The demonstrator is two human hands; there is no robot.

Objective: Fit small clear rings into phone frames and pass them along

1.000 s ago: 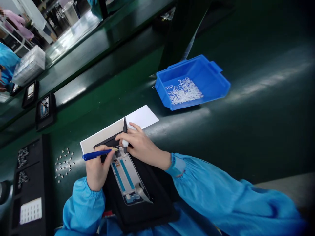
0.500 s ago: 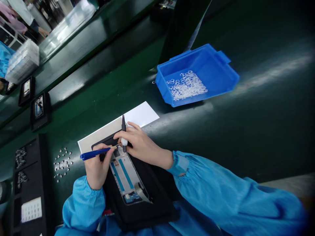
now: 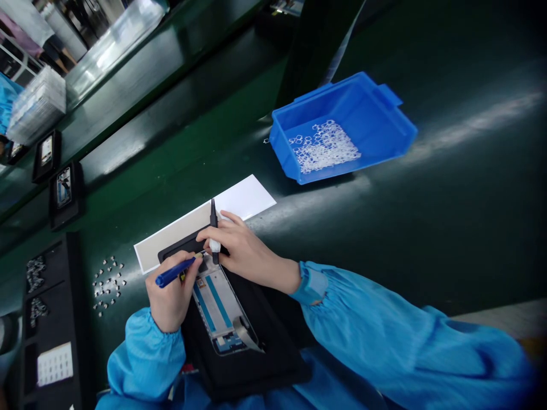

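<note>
A phone frame [image 3: 228,296] with two blue strips and a loose flex ribbon at its near end lies in a black holder [image 3: 273,364] before me. My left hand [image 3: 168,299] is closed around a blue pen-like tool [image 3: 174,274], whose pale tip is at the frame's far left corner. What the tip touches is too small to tell. My right hand [image 3: 250,253] rests over the far right corner. It grips dark tweezers [image 3: 213,215] with a white wrap, their points directed away from me. Its fingertips near the frame are partly hidden.
A white sheet [image 3: 248,196] lies behind the holder. Beyond it stands a blue bin [image 3: 376,136] of small white loops. Small metal parts [image 3: 109,285] are scattered at left, beside a black tray [image 3: 55,319]. Further off are two more phone holders [image 3: 64,196] and stacked clear trays [image 3: 38,105].
The back end of the blue pen-like tool has swung down and to the right as my left hand turned. Its tip stays at the same corner. My right hand is nearly still.
</note>
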